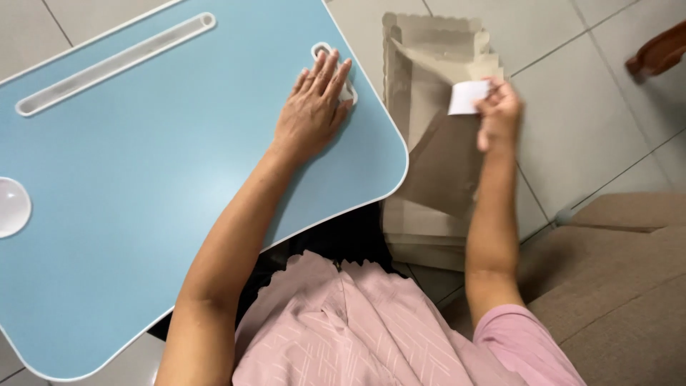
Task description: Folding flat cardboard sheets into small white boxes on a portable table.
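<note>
A thin, floppy grey-brown paper bag (443, 161) was pinched at its white top flap by the right hand (498, 114), above a stack of like bags (418, 239) on the tiled floor (593, 121). It was judged light and easily creased, best taken at an edge. The left hand (314, 107) was laid flat, fingers spread, on the pale blue lap table (143, 186), holding nothing.

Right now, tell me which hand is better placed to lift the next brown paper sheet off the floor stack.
Probably the right hand: it is above the stack of brown paper sheets, pinching one. The left hand lies flat on the blue lap table.
</note>
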